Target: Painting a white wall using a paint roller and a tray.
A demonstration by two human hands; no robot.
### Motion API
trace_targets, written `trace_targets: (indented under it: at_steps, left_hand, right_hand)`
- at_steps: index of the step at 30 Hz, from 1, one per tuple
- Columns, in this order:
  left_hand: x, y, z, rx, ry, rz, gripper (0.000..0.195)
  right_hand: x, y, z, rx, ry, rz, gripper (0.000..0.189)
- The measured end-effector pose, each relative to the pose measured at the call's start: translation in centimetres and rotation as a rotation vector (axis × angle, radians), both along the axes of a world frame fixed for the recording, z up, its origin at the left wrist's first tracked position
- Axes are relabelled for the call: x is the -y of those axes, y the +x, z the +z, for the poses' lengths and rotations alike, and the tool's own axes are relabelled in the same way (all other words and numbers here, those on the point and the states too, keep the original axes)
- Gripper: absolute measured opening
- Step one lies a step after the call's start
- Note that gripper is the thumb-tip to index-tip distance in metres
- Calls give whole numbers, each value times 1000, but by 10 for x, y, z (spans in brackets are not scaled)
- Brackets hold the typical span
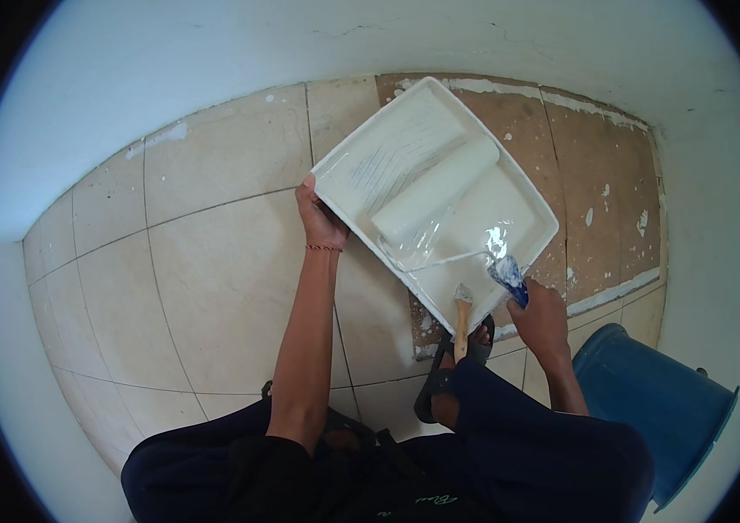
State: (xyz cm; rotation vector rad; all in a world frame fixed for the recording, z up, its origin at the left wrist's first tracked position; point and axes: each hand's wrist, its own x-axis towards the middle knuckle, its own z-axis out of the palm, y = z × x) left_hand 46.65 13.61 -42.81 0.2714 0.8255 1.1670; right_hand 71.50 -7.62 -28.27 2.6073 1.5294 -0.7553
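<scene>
A white paint tray (402, 124) with white paint in it is held before me, turned at an angle. My left hand (323, 216) grips its left edge, thumb on the rim and fingers beneath. In the tray lies a paint roller (438, 189), its sleeve covered in white paint. My right hand (542, 317) is closed around the roller's blue handle (515, 281), which is smeared with paint and reaches over the tray's near right side. A paintbrush (462, 320) with a wooden handle rests over the near corner, its bristle end inside the tray.
Brown sheeting (595, 189) spotted with white paint covers part of the beige tiled floor (226, 274). A blue plastic bucket (651, 405) stands at my right. Pale walls (265, 46) close in the corner ahead and at both sides. My sandalled foot (482, 337) is just under the tray's near corner.
</scene>
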Motion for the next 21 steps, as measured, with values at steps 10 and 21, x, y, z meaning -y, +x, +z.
trace_targets:
  at_steps: [10, 21]
  left_hand:
    - [2, 2, 5, 37, -56, 14, 65]
    - [1, 2, 6, 42, -27, 28, 60]
  right_hand:
    - [-14, -12, 9, -72, 112, -47, 25]
    - [-64, -24, -25, -72, 117, 45, 26]
